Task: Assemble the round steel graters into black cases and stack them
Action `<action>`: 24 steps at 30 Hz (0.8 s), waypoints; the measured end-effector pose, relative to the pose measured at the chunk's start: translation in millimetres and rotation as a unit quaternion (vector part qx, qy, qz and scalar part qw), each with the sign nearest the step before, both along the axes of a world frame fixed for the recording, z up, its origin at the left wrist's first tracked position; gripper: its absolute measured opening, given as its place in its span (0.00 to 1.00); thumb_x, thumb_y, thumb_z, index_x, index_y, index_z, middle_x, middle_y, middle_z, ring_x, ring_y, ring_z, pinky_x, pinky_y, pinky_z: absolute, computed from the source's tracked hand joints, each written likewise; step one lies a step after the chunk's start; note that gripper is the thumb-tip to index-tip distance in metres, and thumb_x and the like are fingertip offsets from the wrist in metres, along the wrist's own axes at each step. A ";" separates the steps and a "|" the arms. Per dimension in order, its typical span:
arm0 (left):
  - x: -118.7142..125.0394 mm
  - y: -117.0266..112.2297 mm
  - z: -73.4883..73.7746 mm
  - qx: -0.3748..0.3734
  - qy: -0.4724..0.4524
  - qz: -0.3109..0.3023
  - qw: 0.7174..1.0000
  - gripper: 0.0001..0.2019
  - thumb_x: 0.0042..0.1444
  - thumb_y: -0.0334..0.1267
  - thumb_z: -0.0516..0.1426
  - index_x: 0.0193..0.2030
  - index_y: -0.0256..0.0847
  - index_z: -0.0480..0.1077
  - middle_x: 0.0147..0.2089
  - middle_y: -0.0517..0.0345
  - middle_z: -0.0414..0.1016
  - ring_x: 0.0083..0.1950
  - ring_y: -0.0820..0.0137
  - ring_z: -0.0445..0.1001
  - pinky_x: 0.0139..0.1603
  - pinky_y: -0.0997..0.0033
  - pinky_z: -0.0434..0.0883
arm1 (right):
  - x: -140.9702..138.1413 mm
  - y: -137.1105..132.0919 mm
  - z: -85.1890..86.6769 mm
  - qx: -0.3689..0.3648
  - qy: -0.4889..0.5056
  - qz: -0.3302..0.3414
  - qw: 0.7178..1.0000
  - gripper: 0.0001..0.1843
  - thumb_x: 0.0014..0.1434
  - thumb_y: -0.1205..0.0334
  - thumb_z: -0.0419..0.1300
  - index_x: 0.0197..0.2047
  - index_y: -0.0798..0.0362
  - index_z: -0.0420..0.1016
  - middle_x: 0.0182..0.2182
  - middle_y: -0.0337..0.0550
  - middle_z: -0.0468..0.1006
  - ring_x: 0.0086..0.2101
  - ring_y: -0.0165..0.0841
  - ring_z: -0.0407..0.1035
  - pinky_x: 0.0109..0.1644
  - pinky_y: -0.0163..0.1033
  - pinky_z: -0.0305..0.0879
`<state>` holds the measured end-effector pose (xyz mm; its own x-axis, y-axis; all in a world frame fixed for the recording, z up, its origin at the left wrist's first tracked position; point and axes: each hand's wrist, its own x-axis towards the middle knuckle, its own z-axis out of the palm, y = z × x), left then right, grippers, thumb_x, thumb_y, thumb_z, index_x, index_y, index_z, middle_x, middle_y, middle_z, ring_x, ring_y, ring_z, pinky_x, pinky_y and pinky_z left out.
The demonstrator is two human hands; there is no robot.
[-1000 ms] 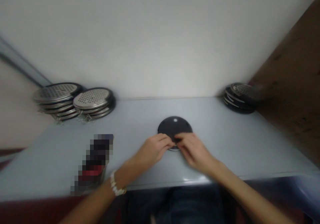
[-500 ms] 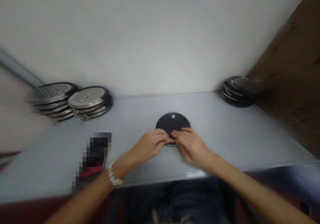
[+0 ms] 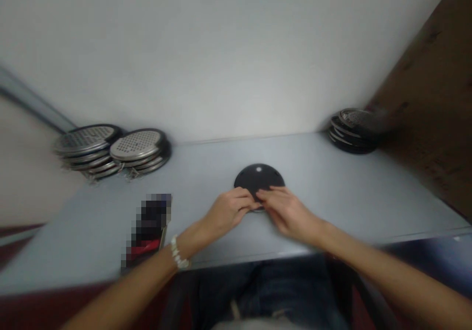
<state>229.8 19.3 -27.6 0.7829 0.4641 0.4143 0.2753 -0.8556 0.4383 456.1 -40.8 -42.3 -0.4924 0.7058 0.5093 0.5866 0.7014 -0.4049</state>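
A black round disc [image 3: 254,178] with a pale spot near its far edge lies flat on the grey table. My left hand [image 3: 234,207] reaches over its near left rim, fingers closed in a pinch against the edge. From the other side my right hand [image 3: 289,211] grips the same near rim, thumb and fingers bent together. The fingertips of both hands almost meet there. A thin silvery line shows along the rim beneath them. Any small part between the fingertips is hidden.
Two stacks of round perforated metal plates, a left stack [image 3: 86,145] and a second stack [image 3: 138,148], stand at the back left with chain-like bits hanging. Black discs [image 3: 352,135] are piled back right beside a brown cardboard panel [image 3: 431,99]. A blurred-out item [image 3: 149,231] lies left.
The view has shifted slightly, so everything sits a little differently in the picture. Both hands stay at the near rim of the disc, with only slight finger movement.
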 end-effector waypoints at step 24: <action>5.0 -7.7 13.1 0.221 0.096 0.158 0.958 0.19 0.70 0.32 0.53 0.66 0.36 0.63 0.55 0.43 0.80 0.50 0.56 0.80 0.50 0.57 0.77 | -27.5 -3.8 39.1 0.080 0.079 -0.026 0.993 0.17 0.68 0.75 0.48 0.54 0.52 0.69 0.46 0.53 0.76 0.47 0.43 0.71 0.53 0.49 0.73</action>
